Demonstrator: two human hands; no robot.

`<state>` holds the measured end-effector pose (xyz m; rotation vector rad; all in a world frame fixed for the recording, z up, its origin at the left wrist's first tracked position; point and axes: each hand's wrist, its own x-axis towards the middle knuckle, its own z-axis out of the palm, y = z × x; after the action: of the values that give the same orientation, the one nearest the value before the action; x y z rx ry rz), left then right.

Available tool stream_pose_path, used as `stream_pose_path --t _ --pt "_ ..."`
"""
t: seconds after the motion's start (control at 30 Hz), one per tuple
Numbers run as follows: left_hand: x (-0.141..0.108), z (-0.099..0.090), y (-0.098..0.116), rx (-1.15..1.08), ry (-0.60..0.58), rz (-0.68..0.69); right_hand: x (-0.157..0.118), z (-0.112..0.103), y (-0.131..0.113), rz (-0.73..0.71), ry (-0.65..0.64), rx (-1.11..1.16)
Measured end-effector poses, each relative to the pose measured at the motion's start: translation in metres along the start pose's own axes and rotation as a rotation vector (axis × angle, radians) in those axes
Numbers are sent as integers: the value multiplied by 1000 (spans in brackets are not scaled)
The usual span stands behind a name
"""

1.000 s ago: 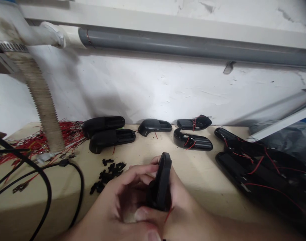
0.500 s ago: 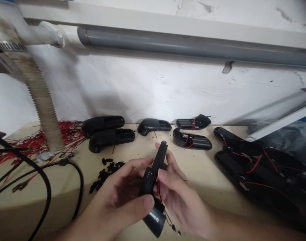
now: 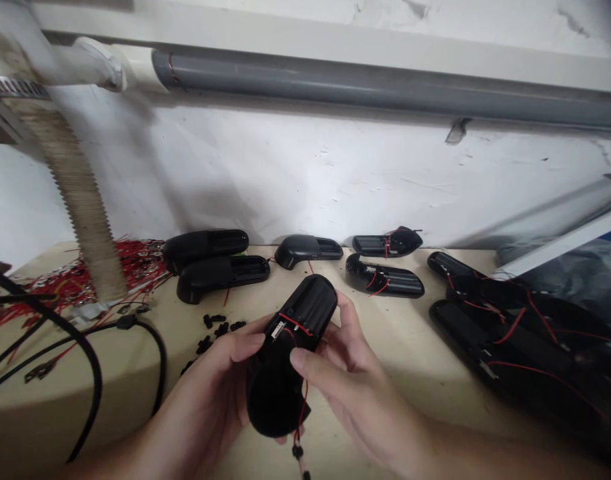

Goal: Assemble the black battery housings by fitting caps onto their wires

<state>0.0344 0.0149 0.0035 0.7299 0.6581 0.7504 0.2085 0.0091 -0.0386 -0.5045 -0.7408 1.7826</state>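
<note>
Between my two hands is a black plastic housing (image 3: 275,393), its hollow inner side turned up toward me. A red wire (image 3: 295,323) crosses its middle beside a small white connector (image 3: 278,330). More thin wire trails out at the lower end, tipped with small dark plugs (image 3: 298,452). My left hand (image 3: 210,383) grips the left edge, thumb near the connector and fingers underneath. My right hand (image 3: 355,380) is closed on the right edge, its thumb pressing on the inside by the wire and its fingers behind.
Similar black housings (image 3: 225,277) lie along the wall, with more wired ones (image 3: 490,340) piled at right. Small black parts (image 3: 205,343) are scattered left of my hands. Red wires (image 3: 140,263) heap by a ribbed hose (image 3: 80,200); a black cable (image 3: 93,353) loops at left.
The housing has been turned from edge-on, with its printed outer side showing, to its open inner side facing me. Both hands have shifted their hold along its edges.
</note>
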Motion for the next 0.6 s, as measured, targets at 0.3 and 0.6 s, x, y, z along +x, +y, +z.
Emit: stream_pose_path --t 0.3,0.6 --pt "-1 -11 -8 149 63 18 -2 3 4 -93 128 -51" --pt "-4 -9 -5 286 -20 52 -2 -1 5 -73 187 -122"
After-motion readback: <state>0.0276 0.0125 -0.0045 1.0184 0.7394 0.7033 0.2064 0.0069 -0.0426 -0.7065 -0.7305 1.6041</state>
